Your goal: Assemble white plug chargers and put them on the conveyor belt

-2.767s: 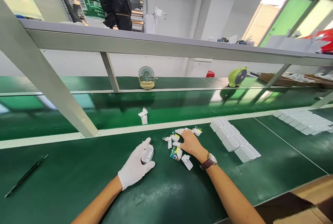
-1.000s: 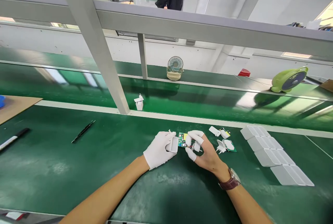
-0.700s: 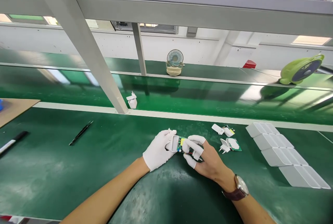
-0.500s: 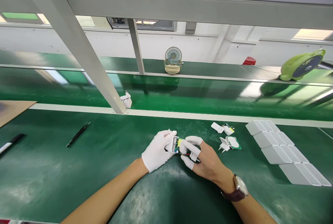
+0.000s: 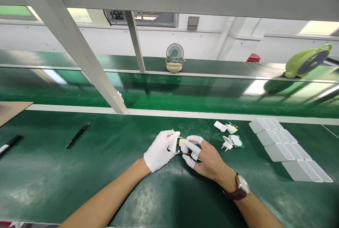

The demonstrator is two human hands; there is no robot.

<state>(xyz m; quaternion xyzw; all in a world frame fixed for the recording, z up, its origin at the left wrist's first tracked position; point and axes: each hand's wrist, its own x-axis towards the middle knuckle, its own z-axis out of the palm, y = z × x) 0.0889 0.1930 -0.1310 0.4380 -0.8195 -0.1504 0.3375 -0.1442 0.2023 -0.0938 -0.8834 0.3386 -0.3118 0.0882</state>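
Observation:
My left hand (image 5: pixel 159 149), in a white glove, is closed around a small white plastic charger shell (image 5: pixel 173 146) just above the green bench. My right hand (image 5: pixel 205 157), bare with white finger cots and a wristwatch, pinches a green circuit board (image 5: pixel 180 142) and presses it into the shell's open end. The two hands touch at the shell. To the right lie two more circuit boards with white plug parts (image 5: pixel 233 141) on the mat.
A row of white shells (image 5: pixel 288 153) lies at the right. Black tweezers (image 5: pixel 77 135) and a marker (image 5: pixel 9 144) lie at the left. A slanted metal post (image 5: pixel 79 51) stands behind, beyond it a shiny green conveyor (image 5: pixel 185 95), a small beige fan (image 5: pixel 174 57) and a green fan (image 5: pixel 307 60).
My right hand picked a circuit board from the pile and brought it to the shell in my left hand; the board has slid further into the shell. A white plug on the conveyor drifted left behind the post.

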